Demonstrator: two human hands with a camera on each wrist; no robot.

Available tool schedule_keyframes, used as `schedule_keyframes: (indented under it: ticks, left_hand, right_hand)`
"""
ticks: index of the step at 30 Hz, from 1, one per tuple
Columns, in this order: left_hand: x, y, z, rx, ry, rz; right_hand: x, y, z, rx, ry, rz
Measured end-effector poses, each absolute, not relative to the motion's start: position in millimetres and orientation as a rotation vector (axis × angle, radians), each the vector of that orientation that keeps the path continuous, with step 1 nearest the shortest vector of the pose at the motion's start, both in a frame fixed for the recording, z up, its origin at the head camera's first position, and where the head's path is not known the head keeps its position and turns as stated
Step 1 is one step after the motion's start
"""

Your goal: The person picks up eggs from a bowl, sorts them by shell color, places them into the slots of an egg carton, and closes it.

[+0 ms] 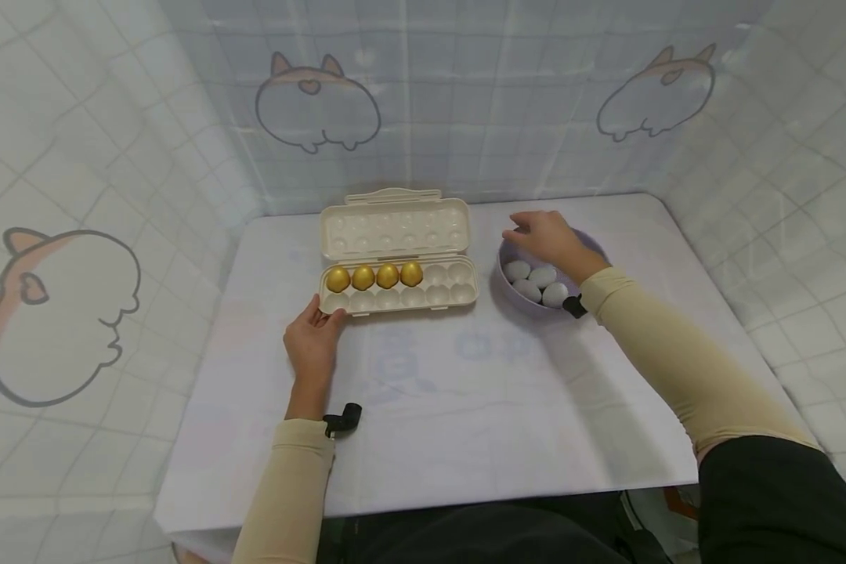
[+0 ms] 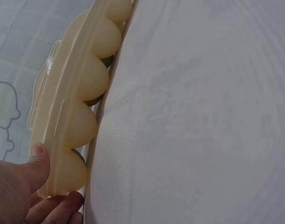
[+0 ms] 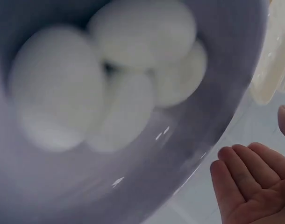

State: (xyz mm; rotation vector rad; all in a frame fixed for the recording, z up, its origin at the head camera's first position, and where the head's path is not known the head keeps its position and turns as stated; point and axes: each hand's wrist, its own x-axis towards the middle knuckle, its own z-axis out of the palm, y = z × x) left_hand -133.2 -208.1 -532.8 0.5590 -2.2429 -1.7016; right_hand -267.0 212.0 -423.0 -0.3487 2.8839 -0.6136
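Observation:
My left hand [image 1: 312,341] grips the front left corner of a cream plastic egg carton [image 1: 395,227], whose lid stands open toward the wall. In the left wrist view the thumb [image 2: 39,163] lies on the rim and the fingers curl under the end cup. Several golden eggs [image 1: 387,276] fill the left part of the back row; the front row holds none. My right hand [image 1: 548,237] is over the back of a purple bowl [image 1: 525,301], holding nothing, its fingers [image 3: 243,170] extended beyond the rim in the right wrist view. Several white eggs [image 1: 543,276] lie in the bowl.
Carton and bowl stand side by side on a table with a pale cloth [image 1: 465,407]. Tile-patterned curtains [image 1: 451,102] with cartoon prints enclose the back and sides. A small black wrist camera [image 1: 344,419] sits on the left wrist.

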Motion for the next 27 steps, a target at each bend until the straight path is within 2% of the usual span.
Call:
schedule_keyframes:
  ticks: [12, 27]
  left_hand:
    - [-132.2, -211.1, -535.4, 0.534, -2.249, -1.697]
    - [-134.1, -209.1, -534.4, 0.556, -2.246, -1.7]
  right_hand:
    - [-251.5, 257.7, -432.8, -0.39, 2.761, -0.356]
    - [-247.9, 265.3, -430.8, -0.555, 2.614, -0.347]
